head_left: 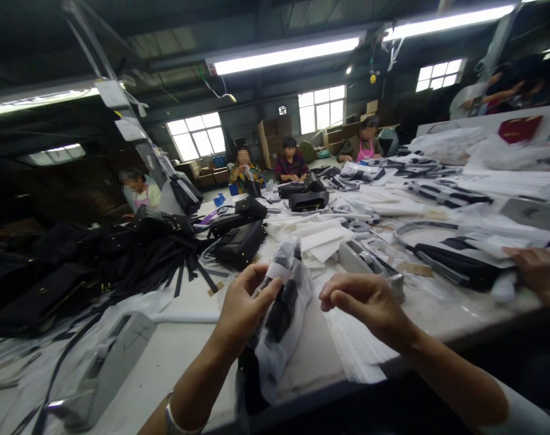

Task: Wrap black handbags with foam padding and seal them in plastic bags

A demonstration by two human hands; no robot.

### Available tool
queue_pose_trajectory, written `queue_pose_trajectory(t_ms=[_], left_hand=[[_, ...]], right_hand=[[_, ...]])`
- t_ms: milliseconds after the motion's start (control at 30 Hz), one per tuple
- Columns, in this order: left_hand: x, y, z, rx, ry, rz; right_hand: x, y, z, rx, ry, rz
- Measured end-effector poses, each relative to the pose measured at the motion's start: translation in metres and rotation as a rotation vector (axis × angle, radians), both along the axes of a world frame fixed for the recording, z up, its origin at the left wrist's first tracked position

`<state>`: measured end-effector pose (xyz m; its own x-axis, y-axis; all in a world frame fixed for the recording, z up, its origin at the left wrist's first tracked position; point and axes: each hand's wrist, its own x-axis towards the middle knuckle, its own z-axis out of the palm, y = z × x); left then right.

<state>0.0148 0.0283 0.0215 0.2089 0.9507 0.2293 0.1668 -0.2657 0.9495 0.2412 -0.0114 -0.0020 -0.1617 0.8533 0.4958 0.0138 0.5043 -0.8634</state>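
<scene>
A black bundle (289, 297) in clear plastic sits at the near edge of the table (191, 350), a white band around its upper part. The left hand (245, 302) grips it, thumb pressed on the band. The right hand (369, 299) hangs just beside it, fingers bent; I cannot tell whether thumb and fingertips meet. White sheets (358, 353) lie below that hand. Tape dispensers stand left (116, 362) and right (363, 258). Beyond the bundle lies a black bag (241, 243); at far right, another person's hand (540, 272).
</scene>
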Motion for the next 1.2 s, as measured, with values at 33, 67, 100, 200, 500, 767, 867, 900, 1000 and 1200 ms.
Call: queue_pose_trajectory(t_ms=[33,67,100,200,500,767,867,900,1000,1200], left_hand=[[0.001,0.0,0.0,0.016,0.003,-0.004],[0.002,-0.001,0.0,0.036,0.007,-0.007],[0.002,-0.001,-0.001,0.057,0.014,-0.011],[0.0,-0.001,-0.005,0.114,0.031,-0.008],[-0.003,-0.004,-0.007,0.051,0.012,-0.035],[-0.006,-0.003,-0.003,-0.117,-0.111,-0.112],[-0.008,-0.004,0.0,-0.123,-0.093,-0.1],[-0.008,-0.005,0.001,-0.102,-0.066,-0.091],[-0.006,-0.008,0.006,-0.038,0.009,-0.051],[0.001,-0.011,0.008,-0.009,0.06,0.019]], right_hand=[[-0.011,0.005,0.005,-0.015,0.014,0.019],[-0.021,0.011,0.008,-0.037,0.024,0.023],[-0.029,0.018,0.009,-0.065,0.029,0.015],[-0.045,0.034,0.007,-0.145,0.003,-0.048],[-0.039,0.043,0.003,-0.379,-0.059,0.022],[-0.046,0.055,-0.021,-0.35,0.178,0.328],[-0.048,0.054,-0.02,-0.276,0.137,0.353],[-0.048,0.053,-0.018,-0.24,0.102,0.321],[-0.051,0.047,-0.013,-0.13,-0.025,0.128],[-0.062,0.042,-0.014,-0.138,-0.075,-0.084]])
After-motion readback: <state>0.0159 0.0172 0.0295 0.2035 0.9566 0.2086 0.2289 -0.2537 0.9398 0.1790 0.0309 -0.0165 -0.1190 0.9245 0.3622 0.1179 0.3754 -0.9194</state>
